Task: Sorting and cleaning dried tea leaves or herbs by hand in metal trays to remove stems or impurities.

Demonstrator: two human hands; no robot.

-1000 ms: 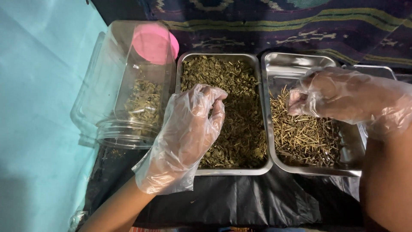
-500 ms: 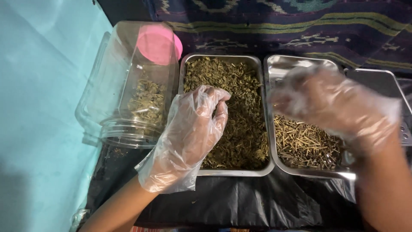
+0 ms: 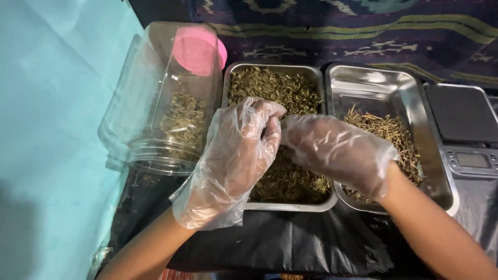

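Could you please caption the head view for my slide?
Gloved left hand and right hand meet over the tray of dried herbs.

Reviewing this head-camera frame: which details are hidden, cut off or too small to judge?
- Fingertips of the left hand and right hand: curled together over the middle tray, so any pinch is hidden.
- Near half of the stem tray: covered by the right hand and forearm.
- Scale: cut by the right edge; display too small.
- Jar: lying sideways, glare blurs its contents.
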